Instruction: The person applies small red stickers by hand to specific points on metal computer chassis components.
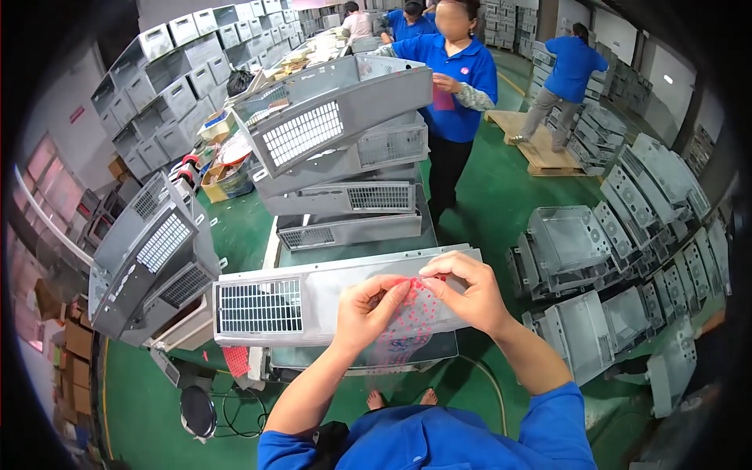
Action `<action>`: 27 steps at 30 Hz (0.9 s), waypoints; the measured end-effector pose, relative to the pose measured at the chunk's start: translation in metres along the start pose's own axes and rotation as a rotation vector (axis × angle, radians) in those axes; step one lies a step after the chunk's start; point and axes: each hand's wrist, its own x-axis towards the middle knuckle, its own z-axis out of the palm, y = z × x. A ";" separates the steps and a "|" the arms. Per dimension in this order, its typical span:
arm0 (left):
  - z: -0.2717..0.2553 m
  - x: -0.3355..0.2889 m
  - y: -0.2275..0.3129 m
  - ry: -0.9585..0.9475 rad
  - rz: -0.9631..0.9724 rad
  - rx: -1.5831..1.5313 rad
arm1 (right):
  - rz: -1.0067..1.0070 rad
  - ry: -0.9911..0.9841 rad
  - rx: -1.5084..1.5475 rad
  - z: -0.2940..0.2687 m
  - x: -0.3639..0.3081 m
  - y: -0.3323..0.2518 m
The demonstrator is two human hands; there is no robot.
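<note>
A clear sheet of small red round labels (pixel 407 325) hangs between both hands; cardboard boxes (pixel 77 341) stack far left.

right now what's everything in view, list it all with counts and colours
sticker sheet: one, clear with red dots, held in both hands
metal panel: one, grey with a white grille, lying under the hands
stacked panels: several, grey, on the table ahead
panel stack: a few, grey, at left
metal housings: many, grey, on the floor at right
crates: many, grey, stacked upper left
pallet: one, wooden, on the green floor
co-workers: at least four, blue tops, ahead
left hand: pinching the sheet
right hand: pinching the sheet's top edge
</note>
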 end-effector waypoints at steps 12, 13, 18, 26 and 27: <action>-0.004 0.006 -0.006 0.040 0.027 -0.051 | -0.201 0.091 -0.350 0.016 0.007 -0.014; -0.004 0.007 -0.006 0.039 0.027 -0.052 | -0.201 0.091 -0.351 0.017 0.007 -0.014; -0.005 0.009 -0.006 0.027 0.036 0.009 | -0.247 0.092 -0.446 0.021 0.006 -0.012; -0.005 0.011 -0.006 0.032 0.011 0.011 | -0.177 0.114 -0.352 0.023 0.006 -0.008; -0.005 0.010 -0.007 0.037 0.007 0.014 | -0.193 0.108 -0.357 0.023 0.006 -0.007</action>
